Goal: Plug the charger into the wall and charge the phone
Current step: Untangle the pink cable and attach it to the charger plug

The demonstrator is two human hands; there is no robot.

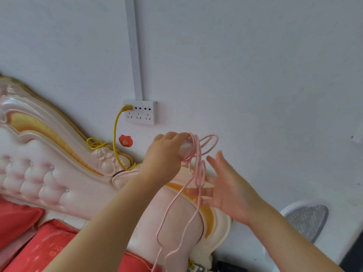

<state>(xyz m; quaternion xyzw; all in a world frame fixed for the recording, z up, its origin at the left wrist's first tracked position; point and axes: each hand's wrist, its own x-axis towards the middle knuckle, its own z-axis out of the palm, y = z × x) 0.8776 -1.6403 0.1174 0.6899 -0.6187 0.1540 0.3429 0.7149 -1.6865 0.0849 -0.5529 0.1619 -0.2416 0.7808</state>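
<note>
Both arms reach up: my left hand (167, 152) grips the charger (185, 149), just below-right of the socket (140, 112); my right hand (227, 185) hangs open beside the pink cord (198, 173).

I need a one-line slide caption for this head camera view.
Left hand lifts a white charger with pink cable toward the wall socket.
</note>
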